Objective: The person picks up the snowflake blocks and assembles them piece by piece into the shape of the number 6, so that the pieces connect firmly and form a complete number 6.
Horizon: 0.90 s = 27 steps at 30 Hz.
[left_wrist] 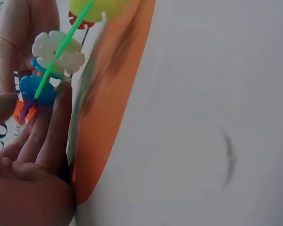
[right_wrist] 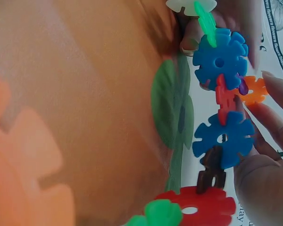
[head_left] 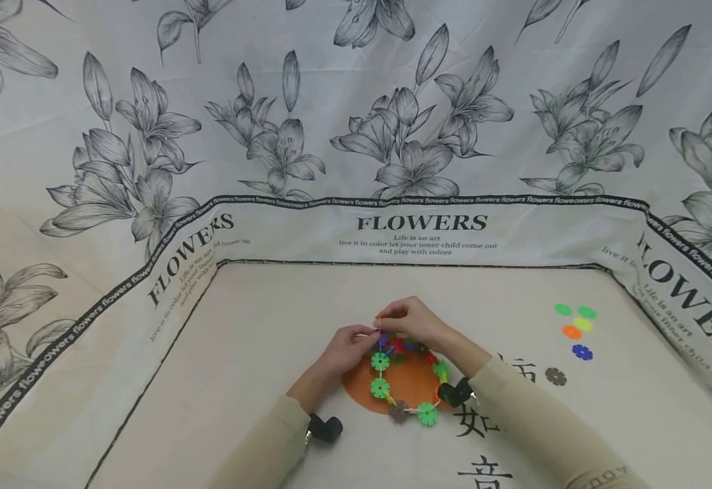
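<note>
A ring of linked, notched plastic snowflake discs (head_left: 380, 388) in green, red, blue, white, brown and other colours is between my two hands. My left hand (head_left: 345, 350) pinches the ring at its far left, by a purple disc (head_left: 383, 338). At the same spot my right hand (head_left: 416, 320) pinches a small orange disc (right_wrist: 254, 91), which meets the purple disc beside a blue disc (right_wrist: 220, 59). Fingers partly hide the joint. In the left wrist view, a white disc (left_wrist: 56, 52) and a bright green disc (left_wrist: 61, 52) continue the ring.
Loose snowflake discs lie on the right of the table: green (head_left: 587, 312), yellow (head_left: 583, 324), orange (head_left: 572, 332), blue (head_left: 582, 352) and brown (head_left: 556, 376). An orange round picture (head_left: 362, 387) with green leaves lies under the ring. Flower-printed cloth (head_left: 423, 231) walls the table's far side.
</note>
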Each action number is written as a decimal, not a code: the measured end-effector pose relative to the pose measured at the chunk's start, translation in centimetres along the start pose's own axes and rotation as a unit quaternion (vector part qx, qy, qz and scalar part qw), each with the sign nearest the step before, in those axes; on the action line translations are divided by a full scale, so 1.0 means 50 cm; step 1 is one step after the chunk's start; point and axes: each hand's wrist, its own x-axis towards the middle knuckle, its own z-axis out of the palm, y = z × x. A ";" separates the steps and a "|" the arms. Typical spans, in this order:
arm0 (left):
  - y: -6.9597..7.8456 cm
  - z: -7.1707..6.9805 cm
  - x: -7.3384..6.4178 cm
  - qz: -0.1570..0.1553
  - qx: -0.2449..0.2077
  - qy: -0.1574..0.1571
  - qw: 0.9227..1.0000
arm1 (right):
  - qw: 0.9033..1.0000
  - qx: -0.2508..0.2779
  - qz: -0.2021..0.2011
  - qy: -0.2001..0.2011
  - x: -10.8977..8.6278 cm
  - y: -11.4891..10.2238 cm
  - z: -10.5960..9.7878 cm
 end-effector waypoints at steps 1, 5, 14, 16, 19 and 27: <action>0.000 0.000 0.001 -0.003 0.004 -0.003 1.000 | 1.000 -0.006 0.000 0.002 0.000 0.001 0.001; 0.000 0.002 0.004 -0.009 0.004 -0.010 1.000 | 1.000 -0.025 0.000 0.000 -0.004 -0.002 0.002; 0.006 0.009 0.007 -0.012 0.021 0.021 0.999 | 0.992 -0.129 -0.005 0.014 -0.039 -0.035 -0.023; 0.009 0.008 0.006 -0.021 0.022 0.029 0.999 | 0.986 -0.160 -0.013 0.031 -0.053 -0.044 -0.035; 0.012 0.007 0.005 -0.033 0.022 0.037 0.999 | 0.981 -0.188 -0.026 0.050 -0.079 -0.049 -0.060; 0.011 0.013 0.001 -0.047 0.017 0.036 0.998 | 0.972 -0.211 -0.011 0.101 -0.174 -0.031 -0.157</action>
